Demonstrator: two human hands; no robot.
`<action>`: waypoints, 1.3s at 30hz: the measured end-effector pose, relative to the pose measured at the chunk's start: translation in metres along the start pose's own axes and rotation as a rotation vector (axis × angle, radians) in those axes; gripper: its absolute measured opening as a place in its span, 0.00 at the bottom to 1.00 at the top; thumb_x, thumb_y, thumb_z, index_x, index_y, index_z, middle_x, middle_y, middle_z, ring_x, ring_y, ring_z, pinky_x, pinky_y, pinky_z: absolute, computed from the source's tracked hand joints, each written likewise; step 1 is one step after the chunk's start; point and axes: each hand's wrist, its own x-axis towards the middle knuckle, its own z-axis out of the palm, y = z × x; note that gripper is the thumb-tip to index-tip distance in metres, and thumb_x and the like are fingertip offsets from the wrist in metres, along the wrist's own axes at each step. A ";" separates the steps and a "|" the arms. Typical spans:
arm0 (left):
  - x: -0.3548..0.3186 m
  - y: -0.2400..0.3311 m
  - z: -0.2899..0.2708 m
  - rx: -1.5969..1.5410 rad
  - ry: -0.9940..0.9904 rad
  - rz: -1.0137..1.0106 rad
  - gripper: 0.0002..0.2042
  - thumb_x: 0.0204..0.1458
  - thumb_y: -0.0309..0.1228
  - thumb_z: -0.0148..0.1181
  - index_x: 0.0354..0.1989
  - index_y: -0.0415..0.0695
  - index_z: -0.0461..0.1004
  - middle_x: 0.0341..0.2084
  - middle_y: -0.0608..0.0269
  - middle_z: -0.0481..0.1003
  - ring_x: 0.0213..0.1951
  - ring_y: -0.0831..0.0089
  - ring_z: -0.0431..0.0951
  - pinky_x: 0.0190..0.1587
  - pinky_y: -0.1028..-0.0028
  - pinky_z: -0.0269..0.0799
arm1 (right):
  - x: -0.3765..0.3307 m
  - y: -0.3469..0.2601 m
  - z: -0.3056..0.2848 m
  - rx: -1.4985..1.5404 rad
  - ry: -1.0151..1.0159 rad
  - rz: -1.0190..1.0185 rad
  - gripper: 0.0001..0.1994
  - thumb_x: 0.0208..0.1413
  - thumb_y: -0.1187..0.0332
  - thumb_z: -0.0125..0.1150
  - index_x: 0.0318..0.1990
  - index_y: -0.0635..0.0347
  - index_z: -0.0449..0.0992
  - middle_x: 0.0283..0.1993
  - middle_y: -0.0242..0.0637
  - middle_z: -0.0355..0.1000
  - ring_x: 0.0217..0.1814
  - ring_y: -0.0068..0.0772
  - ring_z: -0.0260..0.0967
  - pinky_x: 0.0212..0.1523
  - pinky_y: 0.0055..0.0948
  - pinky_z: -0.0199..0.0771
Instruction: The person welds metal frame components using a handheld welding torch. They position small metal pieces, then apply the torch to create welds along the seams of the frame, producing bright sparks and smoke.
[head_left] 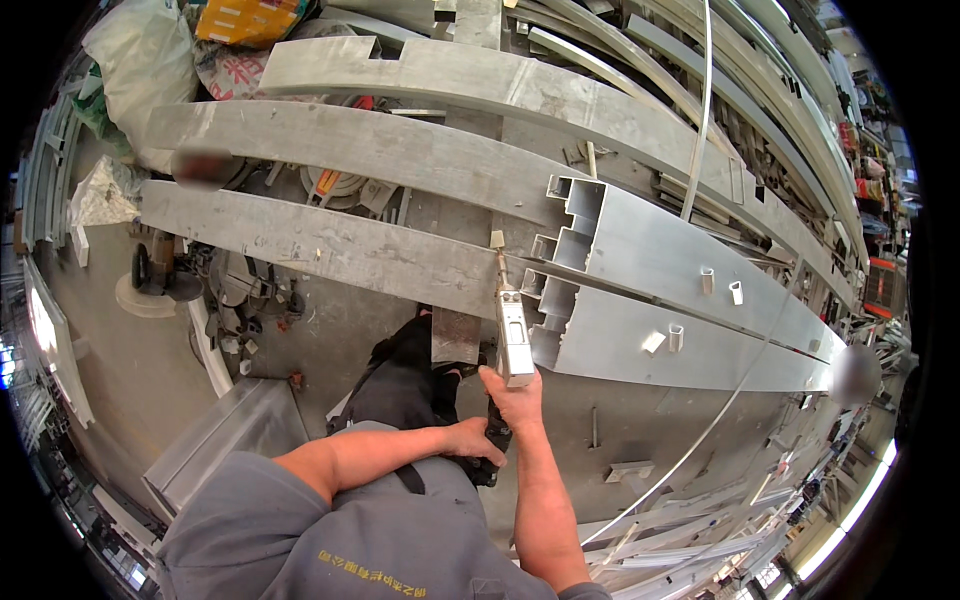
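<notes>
My right hand (514, 398) is closed round the body of a long power tool (514, 340), silver with a black rear end. My left hand (478, 440) is closed at the black rear part, close to my waist. From the tool's front a thin shaft points away from me, ending at a small pale square tip (498, 240) over a flat metal beam (400, 250). Just right of the tool lie two silver aluminium profiles (640, 340) with stepped, hollow ends facing it. Small cut tube pieces (676, 338) rest on their upper faces.
More flat beams (370, 135) run across behind, with long metal lengths (760, 90) stacked at the far right. White sacks (140, 60) stand far left. A circular machine (335, 185) shows between the beams. Offcuts (240, 350) litter the floor at left.
</notes>
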 end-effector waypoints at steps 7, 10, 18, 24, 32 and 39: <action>0.002 -0.005 0.000 -0.008 0.005 0.032 0.18 0.39 0.36 0.75 0.36 0.41 0.77 0.31 0.62 0.79 0.34 0.70 0.79 0.41 0.69 0.76 | -0.002 -0.005 0.001 -0.006 0.015 -0.041 0.20 0.45 0.65 0.74 0.43 0.63 0.74 0.30 0.36 0.73 0.30 0.28 0.69 0.36 0.32 0.75; 0.003 -0.009 0.000 -0.032 -0.003 -0.015 0.18 0.38 0.36 0.75 0.36 0.41 0.77 0.31 0.62 0.78 0.34 0.71 0.78 0.41 0.69 0.76 | -0.001 0.001 0.003 -0.011 0.032 -0.068 0.20 0.45 0.65 0.75 0.44 0.62 0.73 0.29 0.38 0.74 0.29 0.30 0.71 0.35 0.33 0.75; -0.003 -0.001 0.000 -0.025 0.021 -0.009 0.18 0.38 0.35 0.75 0.36 0.41 0.76 0.31 0.62 0.78 0.34 0.71 0.78 0.40 0.69 0.76 | -0.002 0.002 0.007 -0.033 0.055 -0.051 0.22 0.45 0.62 0.75 0.44 0.62 0.73 0.31 0.41 0.76 0.32 0.36 0.76 0.37 0.37 0.77; -0.004 -0.001 -0.001 -0.008 -0.004 -0.005 0.18 0.38 0.34 0.74 0.37 0.41 0.77 0.32 0.62 0.78 0.35 0.70 0.79 0.42 0.68 0.76 | -0.003 -0.005 0.006 -0.102 0.058 -0.068 0.22 0.45 0.61 0.74 0.44 0.60 0.73 0.33 0.43 0.77 0.34 0.41 0.77 0.39 0.38 0.77; 0.007 -0.018 0.000 0.027 0.121 0.199 0.18 0.38 0.34 0.76 0.36 0.40 0.77 0.29 0.63 0.78 0.33 0.72 0.77 0.39 0.70 0.75 | -0.015 -0.039 0.011 -0.146 0.180 -0.365 0.19 0.47 0.68 0.72 0.44 0.65 0.72 0.28 0.37 0.72 0.29 0.26 0.69 0.33 0.30 0.74; -0.005 -0.022 0.008 -0.041 0.089 0.124 0.21 0.37 0.37 0.77 0.37 0.41 0.77 0.31 0.64 0.78 0.34 0.73 0.76 0.39 0.71 0.73 | -0.021 -0.038 0.017 -0.143 0.064 -0.247 0.21 0.46 0.65 0.71 0.47 0.60 0.73 0.34 0.46 0.78 0.36 0.43 0.79 0.39 0.37 0.78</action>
